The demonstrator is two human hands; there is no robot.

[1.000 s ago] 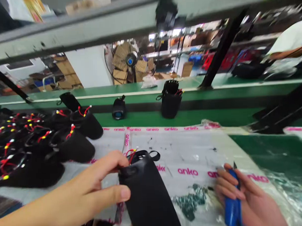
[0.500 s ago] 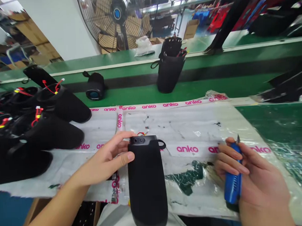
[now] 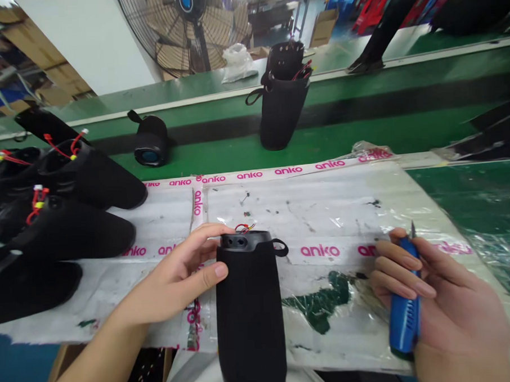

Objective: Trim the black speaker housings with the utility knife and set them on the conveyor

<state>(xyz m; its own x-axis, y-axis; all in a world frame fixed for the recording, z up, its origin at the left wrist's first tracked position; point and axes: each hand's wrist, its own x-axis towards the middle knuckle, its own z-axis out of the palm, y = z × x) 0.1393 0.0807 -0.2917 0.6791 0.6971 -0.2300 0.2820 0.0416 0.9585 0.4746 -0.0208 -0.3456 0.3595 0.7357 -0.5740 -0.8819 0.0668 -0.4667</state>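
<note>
My left hand (image 3: pixel 180 273) grips a black cloth-covered speaker housing (image 3: pixel 251 315) by its upper left side, thumb in front and the other fingers at the top and behind. The housing stands near the bench's front edge, close to my lap. Two small round holes show on its dark rim, a strap loop (image 3: pixel 282 248) sticks out on the right, and red and yellow wires (image 3: pixel 245 228) rise from its top. Off to the right, apart from the housing, my right hand (image 3: pixel 437 295) is closed round a blue-handled tool (image 3: pixel 404 314) whose dark pointed tip faces up.
Several black housings (image 3: pixel 97 175) with red wires lie at the left. Behind, on the green surface, are a small round speaker (image 3: pixel 150 142) and another housing (image 3: pixel 283 111). Taped white sheeting (image 3: pixel 263 196) covers the bench. A fan (image 3: pixel 197 30) stands beyond the ledge.
The view has shifted slightly, and the things at the left sit further left. The housing's top is tipped a little more into view. Both hands keep their holds.
</note>
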